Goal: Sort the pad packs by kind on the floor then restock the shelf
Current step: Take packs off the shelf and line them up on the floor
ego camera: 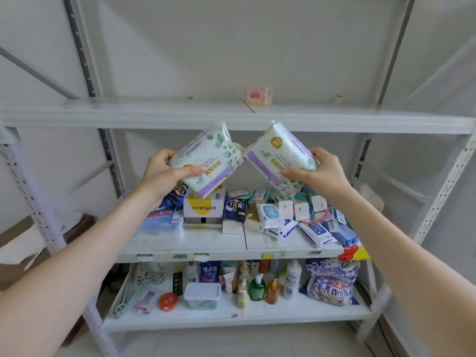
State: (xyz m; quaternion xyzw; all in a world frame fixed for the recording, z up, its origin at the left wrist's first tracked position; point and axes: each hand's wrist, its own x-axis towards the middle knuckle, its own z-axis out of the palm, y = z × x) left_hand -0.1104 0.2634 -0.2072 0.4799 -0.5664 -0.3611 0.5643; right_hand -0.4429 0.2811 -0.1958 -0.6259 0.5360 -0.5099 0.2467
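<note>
Two matching packs (206,163) are gripped, one by the left hand (164,171), one by the right hand (324,168), while other packs (283,215) lie unsorted on the shelf (231,253).

One wide-angle camera, worn on the head, faced a rack (231,117) head-on and tilted slightly down. It stood near, with the left hand (164,171) and right hand (322,168) stretched out before it mid-frame, arms entering from the lower corners. Floor (231,341) edged the bottom.
</note>
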